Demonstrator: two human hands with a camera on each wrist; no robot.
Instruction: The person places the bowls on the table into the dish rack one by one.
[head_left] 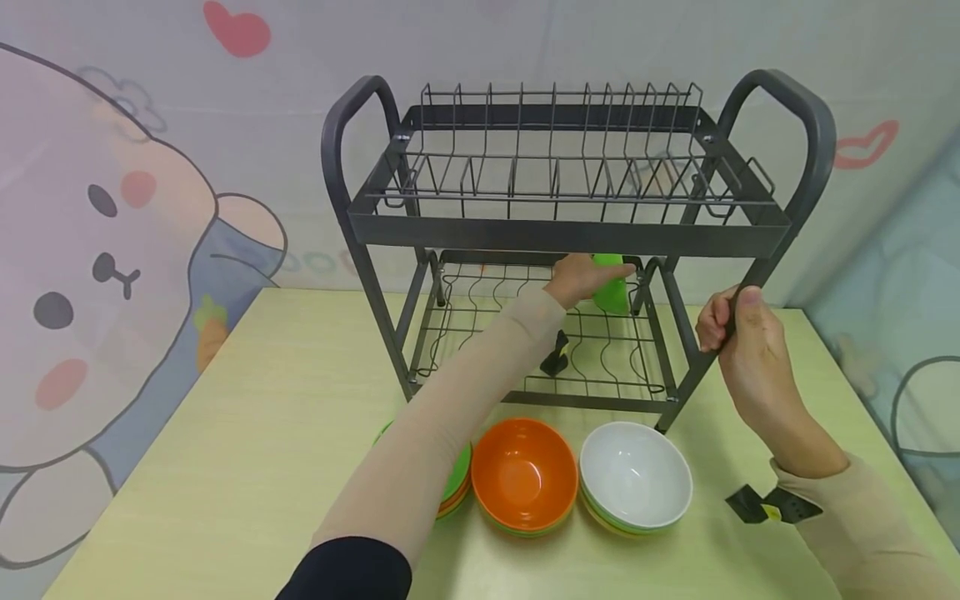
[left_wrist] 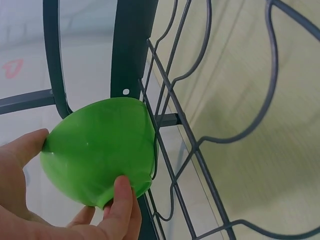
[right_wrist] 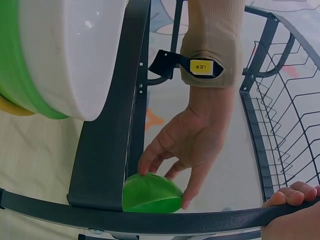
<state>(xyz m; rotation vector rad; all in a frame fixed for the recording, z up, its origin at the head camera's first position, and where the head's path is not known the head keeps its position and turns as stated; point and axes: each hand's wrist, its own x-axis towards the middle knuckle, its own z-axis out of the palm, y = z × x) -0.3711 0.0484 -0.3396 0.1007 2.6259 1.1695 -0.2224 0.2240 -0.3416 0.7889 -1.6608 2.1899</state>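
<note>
A two-tier dark metal dish rack (head_left: 570, 235) stands on the table. My left hand (head_left: 581, 279) reaches in between the tiers and holds a green bowl (left_wrist: 102, 150) at the lower tier's back right corner. Thumb and fingers grip the bowl from both sides, its rounded underside turned to the hand, in the left wrist view. The bowl's edge lies against the lower rack's wires (left_wrist: 172, 95). My right hand (head_left: 753, 358) grips the rack's right front leg, fingers curled round it.
Three stacks of bowls stand in front of the rack: one topped by a green bowl (head_left: 459, 471) half behind my left forearm, one by an orange bowl (head_left: 525, 475), one by a white bowl (head_left: 636, 475). Behind the table (head_left: 247, 433) hangs a printed cloth (head_left: 480, 42).
</note>
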